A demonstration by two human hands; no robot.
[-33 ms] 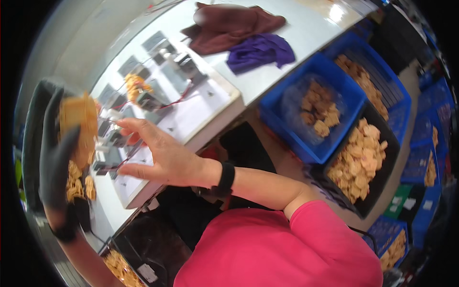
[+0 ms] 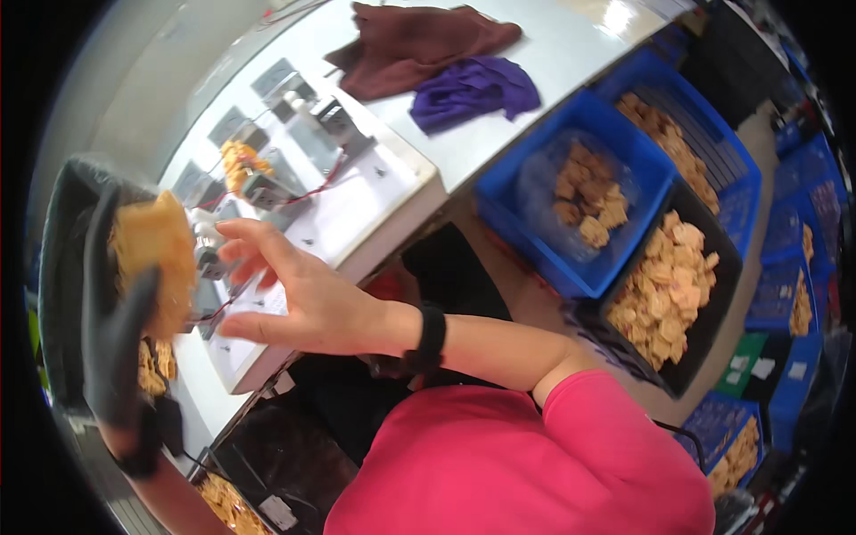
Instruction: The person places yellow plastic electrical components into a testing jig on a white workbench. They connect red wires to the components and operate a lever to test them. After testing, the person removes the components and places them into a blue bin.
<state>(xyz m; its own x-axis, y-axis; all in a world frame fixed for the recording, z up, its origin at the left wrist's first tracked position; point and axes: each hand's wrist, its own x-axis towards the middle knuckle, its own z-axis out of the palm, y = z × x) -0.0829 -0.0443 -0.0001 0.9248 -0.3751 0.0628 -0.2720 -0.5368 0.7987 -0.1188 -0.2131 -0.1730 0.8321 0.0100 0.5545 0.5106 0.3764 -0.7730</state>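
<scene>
My left hand (image 2: 114, 343), in a dark grey glove, grips a translucent yellowish plastic part (image 2: 159, 250), with the thumb across its near side. The part is blurred, so its exact kind cannot be made out. Bare and with thumb and fingers apart, my right hand (image 2: 325, 303) hovers over the front edge of a white fixture board (image 2: 392, 187). Its fingertips are near a small metal clamp block (image 2: 209, 260). Farther along the board, a yellow-orange part (image 2: 242, 165) sits at another metal block (image 2: 267, 189) with red wires.
A dark lined bin (image 2: 67, 267) stands at the left, with yellow parts (image 2: 152, 370) beside it. Brown (image 2: 419, 45) and purple cloths (image 2: 477, 92) lie on the white table. At right are a blue crate (image 2: 508, 192) of bagged parts and a black crate (image 2: 727, 294) of tan pieces.
My left hand and the yellowish part have shifted slightly right and down. My right hand stays open in nearly the same place. The whole view has shifted a little.
</scene>
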